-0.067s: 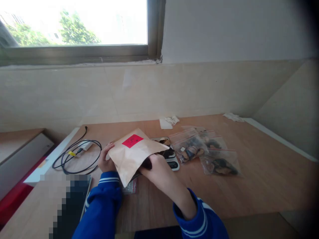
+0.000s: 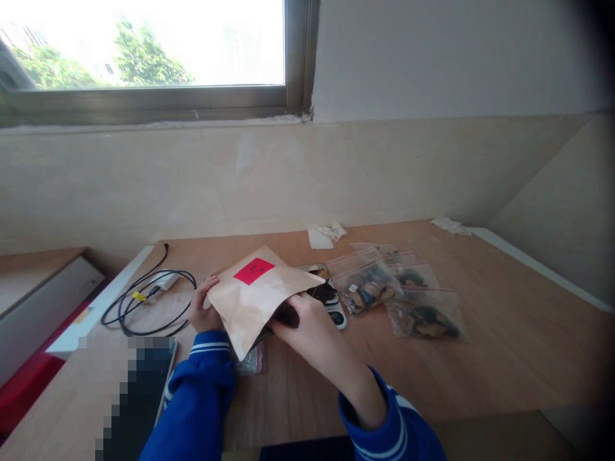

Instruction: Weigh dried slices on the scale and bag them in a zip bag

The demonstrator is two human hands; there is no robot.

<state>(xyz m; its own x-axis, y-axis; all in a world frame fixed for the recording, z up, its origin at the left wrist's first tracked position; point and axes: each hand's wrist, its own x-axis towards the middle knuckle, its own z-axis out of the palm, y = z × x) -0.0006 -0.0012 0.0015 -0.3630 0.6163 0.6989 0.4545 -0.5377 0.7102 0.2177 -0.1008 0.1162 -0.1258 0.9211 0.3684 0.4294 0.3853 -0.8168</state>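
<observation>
- One brown paper pouch (image 2: pixel 254 294) with one red label (image 2: pixel 254 271) is held above the wooden table (image 2: pixel 504 346), just in front of the digital scale (image 2: pixel 331 304).
- Two hands hold the pouch. The left hand (image 2: pixel 204 310) clasps its left edge, fingers curled around it. The right hand (image 2: pixel 302 330) reaches into its lower right opening; whether those fingers pinch anything cannot be told.
- Pouch long axis: diagonal, from the low corner near the person to the high corner over the scale. Label side faces up; the open mouth points right, toward the scale.
- One scale carries dark pieces, partly hidden by the pouch.
- Three clear zip bags (image 2: pixel 384 288) of dark contents lie right of the scale, overlapping.
- One coiled black cable (image 2: pixel 148 301) lies well left of the scale.
- One crumpled white paper (image 2: pixel 327 234) lies behind the scale.
</observation>
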